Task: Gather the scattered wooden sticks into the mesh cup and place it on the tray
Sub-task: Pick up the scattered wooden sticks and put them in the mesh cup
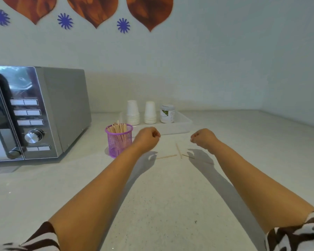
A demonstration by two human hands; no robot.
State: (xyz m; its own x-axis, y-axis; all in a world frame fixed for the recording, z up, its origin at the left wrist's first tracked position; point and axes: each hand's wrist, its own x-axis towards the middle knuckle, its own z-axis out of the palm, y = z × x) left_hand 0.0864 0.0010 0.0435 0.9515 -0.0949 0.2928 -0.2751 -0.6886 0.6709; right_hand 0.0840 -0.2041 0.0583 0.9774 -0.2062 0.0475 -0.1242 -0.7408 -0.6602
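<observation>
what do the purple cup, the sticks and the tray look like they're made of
Purple cup: looks like coated wire mesh, since the sticks inside show through its open grid.
Sticks on the counter: pale tan, matte and flat, probably bare wood.
Tray: looks like white, slightly translucent plastic with smooth walls, though blur leaves that uncertain.

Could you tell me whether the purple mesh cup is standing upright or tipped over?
Upright. The mesh cup stands on the counter with its rim level and wooden sticks poking out of the top.
</observation>
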